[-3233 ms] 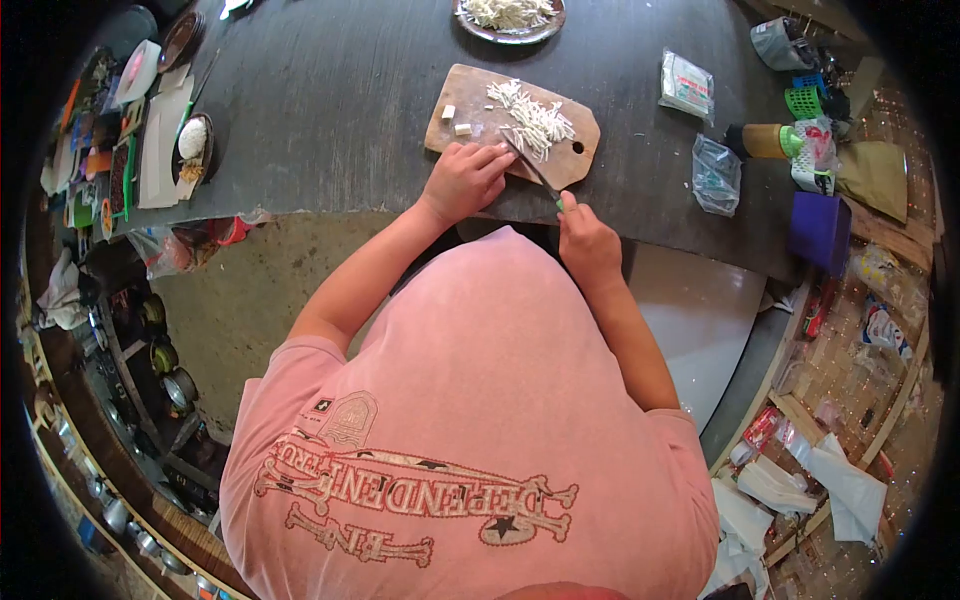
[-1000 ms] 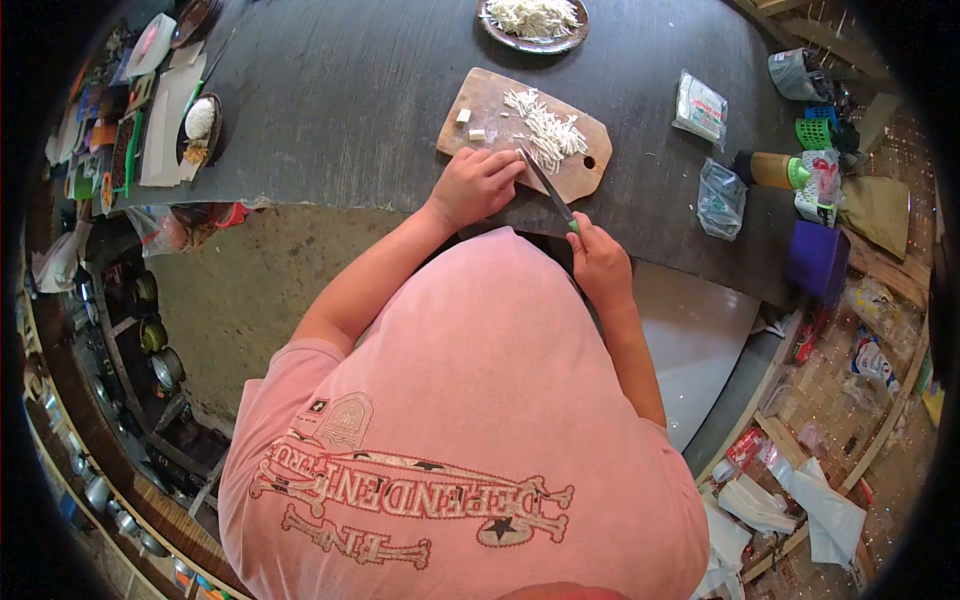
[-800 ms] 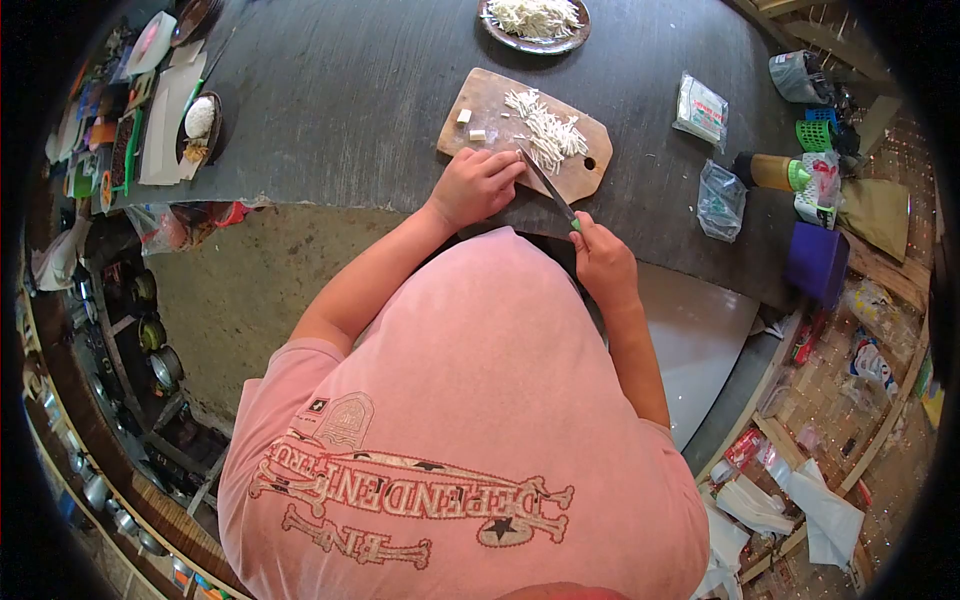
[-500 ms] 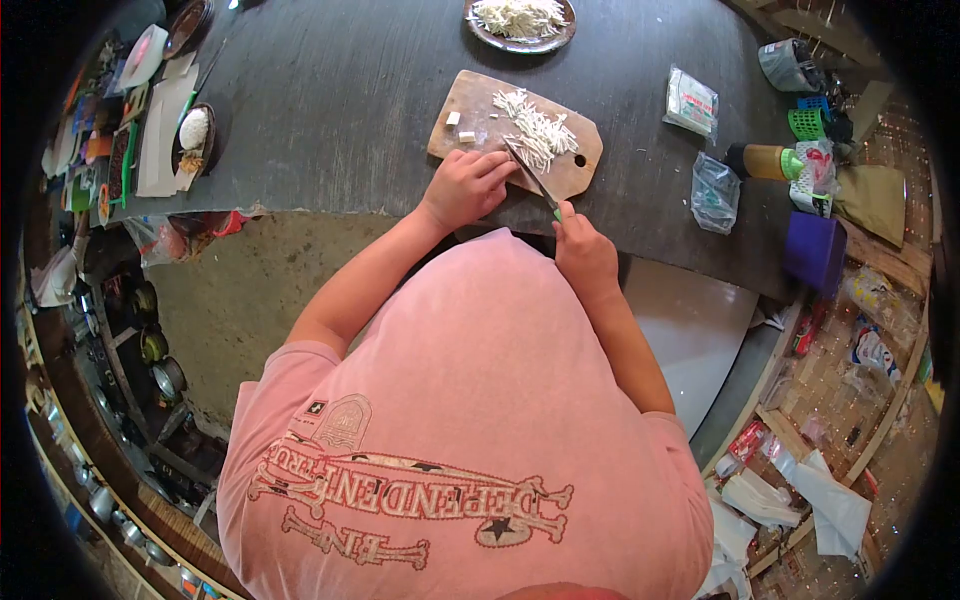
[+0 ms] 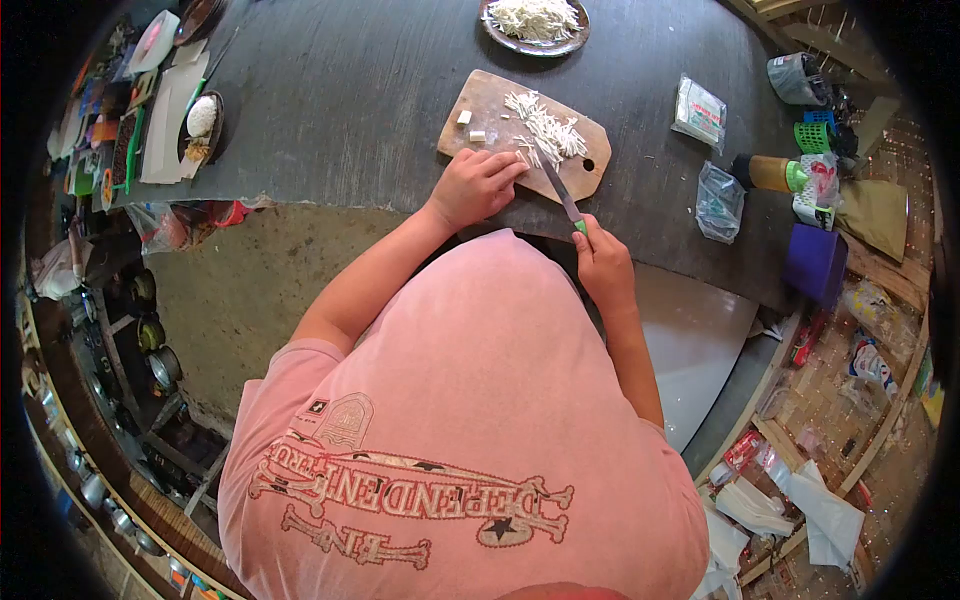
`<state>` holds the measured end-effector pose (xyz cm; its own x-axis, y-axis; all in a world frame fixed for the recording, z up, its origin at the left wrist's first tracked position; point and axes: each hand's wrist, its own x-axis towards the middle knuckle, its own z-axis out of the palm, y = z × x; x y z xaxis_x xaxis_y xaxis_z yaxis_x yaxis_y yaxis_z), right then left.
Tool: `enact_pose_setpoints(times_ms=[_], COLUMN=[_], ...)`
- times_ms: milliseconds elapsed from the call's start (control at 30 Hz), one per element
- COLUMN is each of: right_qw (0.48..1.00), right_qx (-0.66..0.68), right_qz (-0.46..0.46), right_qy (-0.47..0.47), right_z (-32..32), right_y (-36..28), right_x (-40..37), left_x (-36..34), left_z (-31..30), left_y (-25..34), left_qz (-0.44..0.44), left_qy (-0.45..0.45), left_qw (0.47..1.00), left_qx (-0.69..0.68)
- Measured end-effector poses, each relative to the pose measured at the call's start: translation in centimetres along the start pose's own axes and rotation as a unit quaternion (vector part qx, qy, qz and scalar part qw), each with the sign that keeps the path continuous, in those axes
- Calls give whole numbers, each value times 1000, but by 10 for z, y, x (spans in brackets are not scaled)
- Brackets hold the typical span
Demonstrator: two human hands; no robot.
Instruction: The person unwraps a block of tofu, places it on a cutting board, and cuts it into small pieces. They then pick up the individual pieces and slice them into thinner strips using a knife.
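My right hand is closed around the green handle of a knife. The blade slants up and left over the wooden cutting board, its tip at a heap of thin white strips. At the board's near edge rests my left hand, fingers bent and pressed together. A few white strips lie by its fingertips, and whatever is under them is hidden. Two small white blocks, one nearer the edge and one closer to my left hand, sit on the board's left part.
Beyond the board stands a brown plate heaped with white strips. To the right lie a packaged white item, a clear plastic bag and a bottle with a green cap. A bowl holding something white is at left.
The knife has shifted right, away from my left fingertips, and more of the blade's flat shows. My right hand has moved slightly right with it. The whole view has shifted a little.
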<state>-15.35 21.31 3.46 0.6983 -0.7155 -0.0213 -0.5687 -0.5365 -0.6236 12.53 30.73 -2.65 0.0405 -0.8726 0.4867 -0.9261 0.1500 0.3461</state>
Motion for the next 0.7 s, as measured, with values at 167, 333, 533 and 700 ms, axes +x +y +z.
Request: enact_pose_setpoints(times_ms=[167, 333, 533, 700], right_qw=[999, 997, 996, 990], right_qx=[-36, -58, -79, -128], right_qz=[-2, -16, -31, -40], right_qy=[-25, -39, -26, -36], right_z=[1, 3, 4, 0], right_y=[-6, -6, -5, -8], right_x=[-3, -3, -3, -1], left_x=[-2, -2, -3, -1], left_z=[3, 2, 3, 2], left_y=[-1, -1, -1, -1], left_qz=[-4, -3, -3, -3], left_qy=[4, 5, -5, -6], left_qw=[1000, 1000, 1000, 1000], left_qx=[-10, -8, -2, 2])
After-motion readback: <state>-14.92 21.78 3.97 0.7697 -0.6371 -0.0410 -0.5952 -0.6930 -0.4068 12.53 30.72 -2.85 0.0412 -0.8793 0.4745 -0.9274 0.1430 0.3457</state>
